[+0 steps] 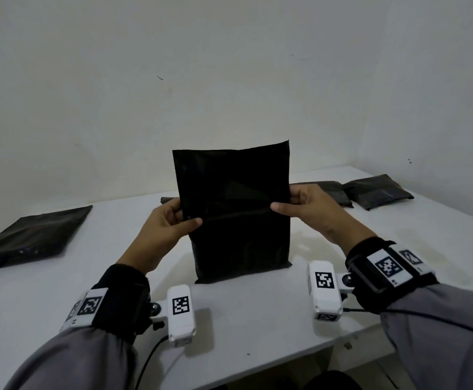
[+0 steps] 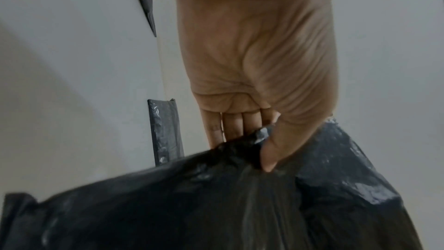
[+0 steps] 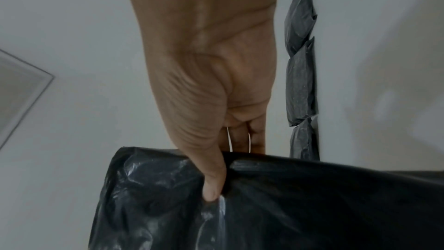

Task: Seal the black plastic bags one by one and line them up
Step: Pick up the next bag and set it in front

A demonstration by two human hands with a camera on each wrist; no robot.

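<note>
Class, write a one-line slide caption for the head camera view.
Both hands, left hand and right hand, hold a black plastic bag upright on the white table.

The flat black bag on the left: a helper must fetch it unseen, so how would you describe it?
On the white table, look to the far left side, away from the hands. There lies the flat black bag, alone. Unlike the puffy bags in a row at the right rear and the upright bag, it is thin and untouched.

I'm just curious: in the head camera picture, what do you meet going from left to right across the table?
Flat black bag → left hand → upright black bag held by both hands → right hand → folded bags at the far right.
</note>
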